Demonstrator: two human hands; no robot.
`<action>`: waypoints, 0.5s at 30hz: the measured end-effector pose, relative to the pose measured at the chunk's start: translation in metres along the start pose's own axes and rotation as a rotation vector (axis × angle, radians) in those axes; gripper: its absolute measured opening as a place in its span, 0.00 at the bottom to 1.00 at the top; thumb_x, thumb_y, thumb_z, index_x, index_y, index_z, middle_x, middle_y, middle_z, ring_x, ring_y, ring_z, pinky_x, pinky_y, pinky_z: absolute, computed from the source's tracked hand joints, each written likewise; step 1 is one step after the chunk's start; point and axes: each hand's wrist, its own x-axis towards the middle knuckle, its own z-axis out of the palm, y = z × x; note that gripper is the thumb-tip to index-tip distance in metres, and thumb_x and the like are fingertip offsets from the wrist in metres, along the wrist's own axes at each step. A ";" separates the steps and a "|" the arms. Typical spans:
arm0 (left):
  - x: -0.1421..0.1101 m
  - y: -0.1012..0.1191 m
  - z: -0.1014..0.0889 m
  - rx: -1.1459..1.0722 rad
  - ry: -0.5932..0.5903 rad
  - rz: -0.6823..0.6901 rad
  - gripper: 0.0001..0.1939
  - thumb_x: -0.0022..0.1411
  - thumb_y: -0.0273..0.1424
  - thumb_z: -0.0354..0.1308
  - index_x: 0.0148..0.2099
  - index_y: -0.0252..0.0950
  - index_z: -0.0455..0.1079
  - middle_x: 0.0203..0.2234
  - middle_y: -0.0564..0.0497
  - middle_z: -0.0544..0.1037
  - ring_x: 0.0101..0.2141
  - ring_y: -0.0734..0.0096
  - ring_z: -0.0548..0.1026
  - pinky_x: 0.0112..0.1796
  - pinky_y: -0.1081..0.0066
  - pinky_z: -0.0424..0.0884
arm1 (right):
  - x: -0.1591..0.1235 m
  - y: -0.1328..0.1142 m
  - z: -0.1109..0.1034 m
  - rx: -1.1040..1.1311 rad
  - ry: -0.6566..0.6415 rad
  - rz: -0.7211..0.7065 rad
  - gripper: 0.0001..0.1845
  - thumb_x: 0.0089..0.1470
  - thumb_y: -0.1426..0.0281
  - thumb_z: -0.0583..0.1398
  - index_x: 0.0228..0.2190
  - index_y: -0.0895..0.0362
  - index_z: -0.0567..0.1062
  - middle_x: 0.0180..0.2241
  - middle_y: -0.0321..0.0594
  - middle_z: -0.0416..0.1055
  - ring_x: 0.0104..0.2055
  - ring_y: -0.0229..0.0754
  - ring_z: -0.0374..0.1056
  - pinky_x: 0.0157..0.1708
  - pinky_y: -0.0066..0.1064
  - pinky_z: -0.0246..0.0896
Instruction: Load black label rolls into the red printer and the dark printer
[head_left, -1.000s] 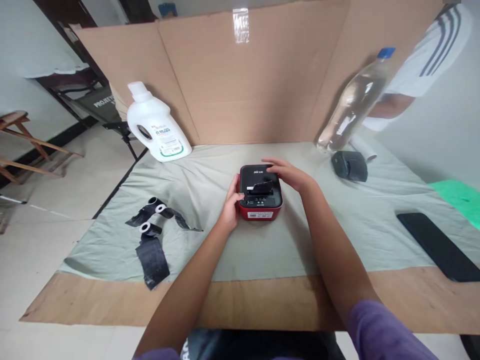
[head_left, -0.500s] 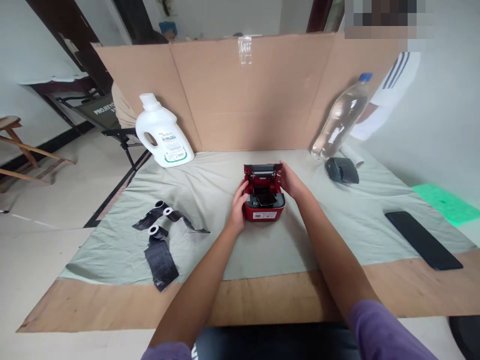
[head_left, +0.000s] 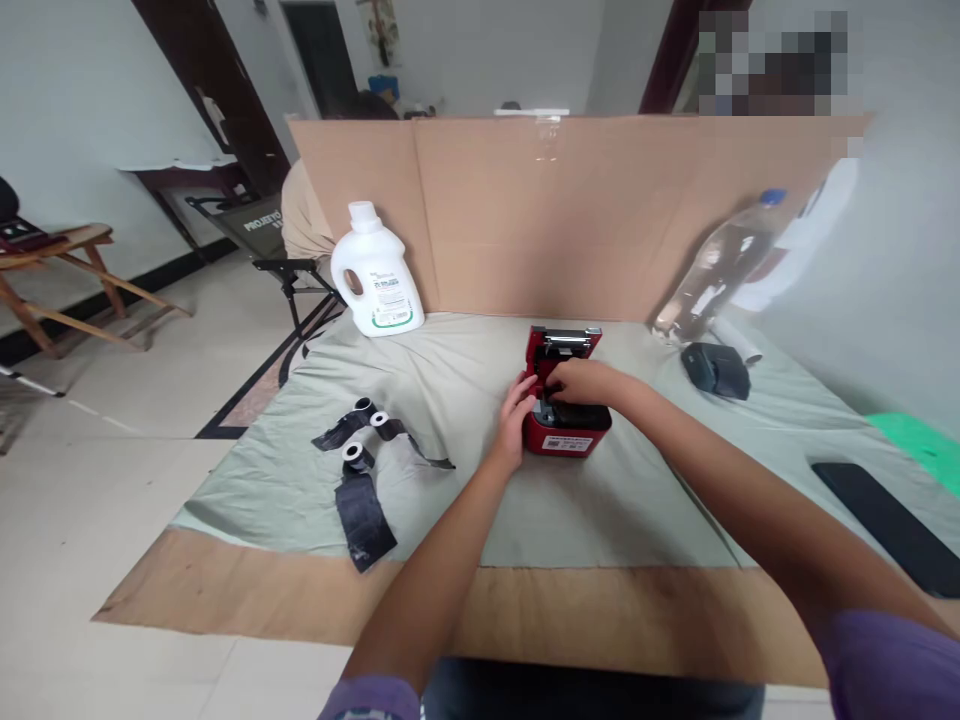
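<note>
A small red and black thermal printer (head_left: 568,442) rests on the pale cloth in front of me, its lid (head_left: 564,342) raised at the back. Along the printer's left wall lie the fingers of my left hand (head_left: 513,422), with the thumb over the edge, gripping that side. My right hand (head_left: 579,384) reaches over the printer from the right. Its fingers are bent and pressed together down inside the paper compartment, and whatever they hold is hidden. To the left, several rolls of black-coated paper (head_left: 363,500) lie partly unwound.
Behind stands a cardboard screen (head_left: 540,220). A white detergent bottle (head_left: 384,285) is at the back left; a clear water bottle (head_left: 716,275) leans at the back right. A dark grey device (head_left: 716,370) and a black phone (head_left: 889,525) lie right. People are partly visible behind the screen.
My right hand has left the lid's right edge and moved down into the open compartment. My left hand stays on the printer's left side. The view has shifted left.
</note>
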 end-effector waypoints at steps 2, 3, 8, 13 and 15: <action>0.000 0.002 0.001 0.007 -0.002 0.005 0.21 0.62 0.40 0.61 0.57 0.46 0.76 0.70 0.53 0.60 0.70 0.55 0.55 0.68 0.58 0.49 | 0.012 -0.007 -0.004 -0.012 -0.126 0.006 0.12 0.57 0.69 0.61 0.39 0.59 0.83 0.35 0.49 0.81 0.34 0.49 0.75 0.30 0.31 0.60; 0.000 0.002 0.002 0.007 -0.003 0.009 0.21 0.62 0.39 0.61 0.57 0.46 0.76 0.70 0.53 0.60 0.70 0.56 0.55 0.68 0.58 0.49 | 0.016 -0.010 -0.005 -0.034 -0.156 0.019 0.11 0.56 0.70 0.61 0.37 0.61 0.83 0.34 0.50 0.80 0.32 0.48 0.74 0.29 0.32 0.60; 0.000 0.006 0.003 0.004 -0.006 0.023 0.20 0.62 0.38 0.60 0.56 0.46 0.77 0.70 0.53 0.60 0.70 0.56 0.54 0.68 0.59 0.49 | 0.011 -0.016 -0.009 -0.101 -0.058 -0.014 0.09 0.55 0.72 0.62 0.36 0.63 0.81 0.36 0.55 0.79 0.35 0.50 0.73 0.31 0.32 0.59; 0.000 0.009 0.005 0.005 -0.006 0.002 0.20 0.62 0.37 0.60 0.55 0.45 0.77 0.69 0.54 0.61 0.70 0.57 0.56 0.68 0.60 0.51 | -0.025 -0.011 -0.030 0.076 0.074 0.004 0.09 0.59 0.66 0.60 0.28 0.57 0.73 0.28 0.44 0.75 0.28 0.43 0.68 0.26 0.32 0.53; 0.001 0.009 0.007 -0.035 -0.004 -0.047 0.20 0.62 0.39 0.60 0.55 0.43 0.76 0.66 0.51 0.66 0.68 0.54 0.60 0.67 0.56 0.54 | -0.029 -0.022 -0.045 0.258 0.136 -0.035 0.11 0.59 0.63 0.60 0.28 0.55 0.71 0.23 0.38 0.72 0.23 0.39 0.64 0.24 0.31 0.51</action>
